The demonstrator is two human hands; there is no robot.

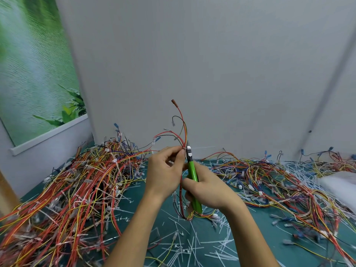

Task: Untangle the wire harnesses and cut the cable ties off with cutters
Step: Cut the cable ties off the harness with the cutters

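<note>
- The wire harness (182,130) is a thin bundle of red, yellow and black wires with small terminals. It stands upright at the centre of the view.
- The left hand (165,170) pinches this bundle with curled fingers, where the wires fan out.
- The right hand (208,191) is wrapped around the green-handled cutters (192,172). Their tip is at the white cable tie (204,147), whose tail points to 3 o'clock.
- The teal cloth (138,193) carries tangled harness piles (77,189) at 8 and 3 o'clock, and cut ties (192,247) at 6 o'clock.
- A grey wall (212,54) is behind, with a green plant poster (34,64) at 10 o'clock.
</note>
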